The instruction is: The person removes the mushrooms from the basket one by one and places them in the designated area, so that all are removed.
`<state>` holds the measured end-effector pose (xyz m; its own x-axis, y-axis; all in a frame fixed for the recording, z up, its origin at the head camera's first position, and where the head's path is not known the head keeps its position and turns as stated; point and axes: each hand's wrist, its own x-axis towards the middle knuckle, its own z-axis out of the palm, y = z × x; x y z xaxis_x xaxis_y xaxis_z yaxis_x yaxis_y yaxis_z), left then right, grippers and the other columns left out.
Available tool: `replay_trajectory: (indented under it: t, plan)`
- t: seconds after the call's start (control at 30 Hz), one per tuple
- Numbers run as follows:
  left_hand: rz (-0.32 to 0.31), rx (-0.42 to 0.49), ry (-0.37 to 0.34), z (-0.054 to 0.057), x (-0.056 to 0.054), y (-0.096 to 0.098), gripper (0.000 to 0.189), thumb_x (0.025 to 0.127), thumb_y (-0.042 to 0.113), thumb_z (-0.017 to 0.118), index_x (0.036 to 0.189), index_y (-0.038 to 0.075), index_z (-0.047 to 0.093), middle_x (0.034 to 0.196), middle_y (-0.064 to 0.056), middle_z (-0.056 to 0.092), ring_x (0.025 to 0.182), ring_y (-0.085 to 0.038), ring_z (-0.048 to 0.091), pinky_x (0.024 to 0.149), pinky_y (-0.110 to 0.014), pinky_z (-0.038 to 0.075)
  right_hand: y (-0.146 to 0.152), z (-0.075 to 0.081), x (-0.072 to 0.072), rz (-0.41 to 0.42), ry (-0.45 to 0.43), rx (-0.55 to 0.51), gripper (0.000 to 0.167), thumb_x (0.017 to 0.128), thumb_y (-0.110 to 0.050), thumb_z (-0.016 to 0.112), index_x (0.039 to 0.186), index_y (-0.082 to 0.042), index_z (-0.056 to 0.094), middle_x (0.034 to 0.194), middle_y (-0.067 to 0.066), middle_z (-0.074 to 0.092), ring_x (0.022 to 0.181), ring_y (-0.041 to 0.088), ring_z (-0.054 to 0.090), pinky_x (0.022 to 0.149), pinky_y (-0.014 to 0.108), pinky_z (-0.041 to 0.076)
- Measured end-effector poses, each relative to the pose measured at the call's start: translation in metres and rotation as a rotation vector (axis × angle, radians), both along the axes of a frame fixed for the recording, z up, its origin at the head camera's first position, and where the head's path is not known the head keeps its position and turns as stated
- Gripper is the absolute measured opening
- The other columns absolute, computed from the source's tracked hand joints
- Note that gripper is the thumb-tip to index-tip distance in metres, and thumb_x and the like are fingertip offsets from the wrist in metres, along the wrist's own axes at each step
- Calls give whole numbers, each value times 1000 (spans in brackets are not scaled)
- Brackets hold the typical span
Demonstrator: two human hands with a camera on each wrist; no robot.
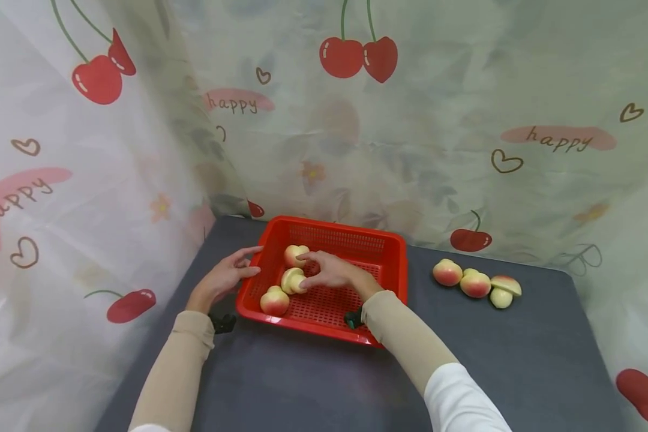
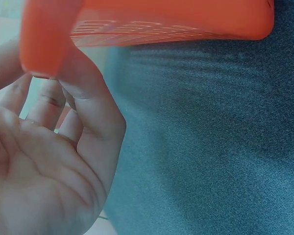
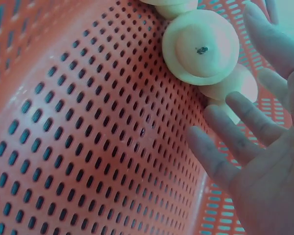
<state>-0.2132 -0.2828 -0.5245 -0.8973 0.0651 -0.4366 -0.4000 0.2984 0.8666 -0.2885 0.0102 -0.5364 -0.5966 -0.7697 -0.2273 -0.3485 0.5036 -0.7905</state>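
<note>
A red plastic basket (image 1: 324, 318) with a perforated floor stands on the dark table. My left hand (image 1: 224, 277) holds its left rim, with the rim (image 2: 46, 39) between thumb and fingers in the left wrist view. Inside, along the left side, lie three toy mushrooms: one at the back (image 1: 294, 255), a pale one in the middle (image 1: 290, 280) and a red-and-yellow one in front (image 1: 275, 302). My right hand (image 1: 332, 271) is over the basket beside the middle mushroom. Its fingers (image 3: 235, 132) are spread in the right wrist view, apart from the mushroom (image 3: 201, 49), whose stem end faces the camera.
To the right of the basket, three more toy mushrooms lie in a row on the table: a left one (image 1: 447, 273), a middle one (image 1: 475, 284) and a right one (image 1: 503, 291). A cherry-printed curtain (image 1: 410, 150) hangs behind the table and along its sides.
</note>
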Motion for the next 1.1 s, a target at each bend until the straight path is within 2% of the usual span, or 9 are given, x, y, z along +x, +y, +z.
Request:
replay_trajectory:
  t: [0.17, 0.47, 0.67, 0.83, 1.1]
  plan:
    - [3, 10, -10, 1, -2, 2, 59, 101, 23, 64, 154, 34, 42, 120, -15, 61, 110, -31, 69, 87, -48, 63, -3, 1, -4, 28, -23, -39, 69, 92, -30, 77, 151, -11, 48, 145, 12, 59, 131, 35, 59, 112, 46, 48]
    - [7, 0, -12, 1, -1, 0, 61, 101, 23, 64, 156, 33, 40, 115, -13, 60, 110, -31, 67, 88, -47, 63, -16, -3, -3, 76, -28, -58, 66, 91, -24, 78, 148, -4, 52, 142, 11, 59, 125, 28, 61, 109, 42, 52]
    - [12, -2, -22, -1, 0, 2, 62, 100, 24, 66, 156, 33, 40, 113, -12, 60, 105, -29, 68, 86, -46, 63, -15, -8, 0, 52, 7, -3, 62, 87, -25, 82, 142, -10, 58, 134, 8, 63, 119, 27, 60, 103, 35, 52]
    - [31, 4, -29, -3, 1, 2, 61, 99, 24, 66, 154, 34, 42, 113, -12, 60, 103, -28, 69, 85, -46, 63, -15, -9, 2, 51, 35, 80, 66, 85, -31, 84, 144, -19, 56, 130, 8, 60, 116, 21, 55, 100, 33, 49]
    - [39, -11, -22, -3, 1, 1, 62, 98, 27, 68, 154, 35, 43, 114, -11, 60, 104, -28, 69, 86, -46, 63, -16, -8, 3, 56, 21, 89, 69, 83, -24, 85, 143, -17, 54, 131, 10, 60, 117, 21, 56, 102, 35, 49]
